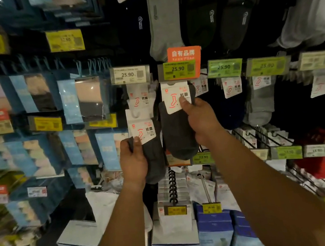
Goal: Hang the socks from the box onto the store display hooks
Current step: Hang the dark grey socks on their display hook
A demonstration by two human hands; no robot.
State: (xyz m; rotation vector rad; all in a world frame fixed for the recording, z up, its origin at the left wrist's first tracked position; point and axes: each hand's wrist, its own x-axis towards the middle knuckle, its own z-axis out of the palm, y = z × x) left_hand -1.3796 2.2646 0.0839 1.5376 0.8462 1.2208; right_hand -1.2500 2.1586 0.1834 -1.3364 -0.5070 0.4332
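The right hand (199,118) pinches the white card of a dark grey sock pair (178,129), thumb on the card face, just under the green price tag (179,70) marked 25.90. The left hand (134,160) grips a second grey sock pair (153,156) by its card, lower and to the left. Both pairs hang with the long axis vertical, card on top and toe pointing down. I cannot see the hook itself behind the tag, so I cannot tell if the card hole is already on it. The risk, I think, is that the hole misses the hook tip and the pair drops when the fingers release, or that it catches a neighbouring hook.
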